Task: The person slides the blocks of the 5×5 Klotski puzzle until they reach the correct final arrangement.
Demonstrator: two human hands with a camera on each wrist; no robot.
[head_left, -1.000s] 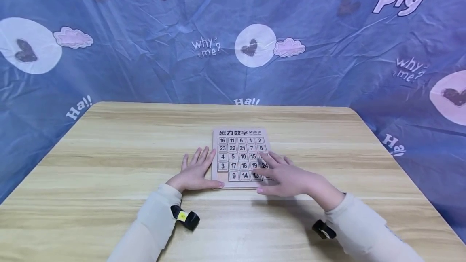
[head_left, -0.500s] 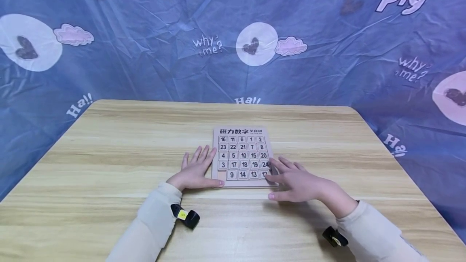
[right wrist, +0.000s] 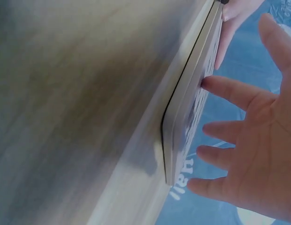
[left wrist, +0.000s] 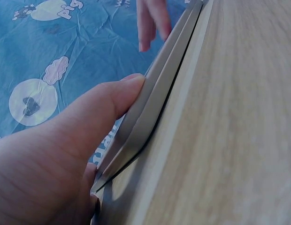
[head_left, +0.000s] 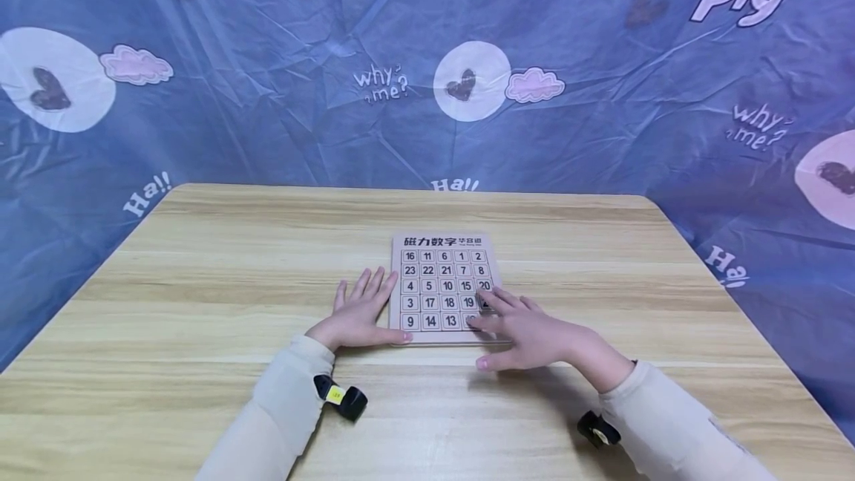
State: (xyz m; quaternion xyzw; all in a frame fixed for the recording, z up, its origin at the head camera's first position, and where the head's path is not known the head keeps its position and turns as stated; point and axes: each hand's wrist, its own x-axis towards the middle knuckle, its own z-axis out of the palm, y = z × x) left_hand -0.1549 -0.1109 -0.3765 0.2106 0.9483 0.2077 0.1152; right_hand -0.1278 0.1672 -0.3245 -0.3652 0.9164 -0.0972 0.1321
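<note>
A pale number-sliding puzzle (head_left: 441, 338) lies flat on the table, its face covered by rows of square numbered tiles. My left hand (head_left: 361, 318) rests at its left side, fingers spread straight. The left thumb (left wrist: 129, 86) presses on the puzzle's near left border. Above the lower right part is my right hand (head_left: 537, 334), fingers extended and spread. In the right wrist view one right fingertip (right wrist: 210, 83) touches the puzzle's face, while the other fingers stand off it. Tile 9 (head_left: 410, 321) sits in the bottom left corner. The bottom row's right end is hidden under the right hand.
The wood-grain table (head_left: 267, 243) extends on every side of the puzzle. A blue printed cloth (head_left: 300, 132) hangs behind and beside it. Black wrist cameras are strapped to the left sleeve (head_left: 274, 399) and the right sleeve (head_left: 668, 407).
The bottom row of tiles has slid left, so tile 9 fills the corner gap. My right hand drew back right, then moved left with the row. The left hand has stayed put.
</note>
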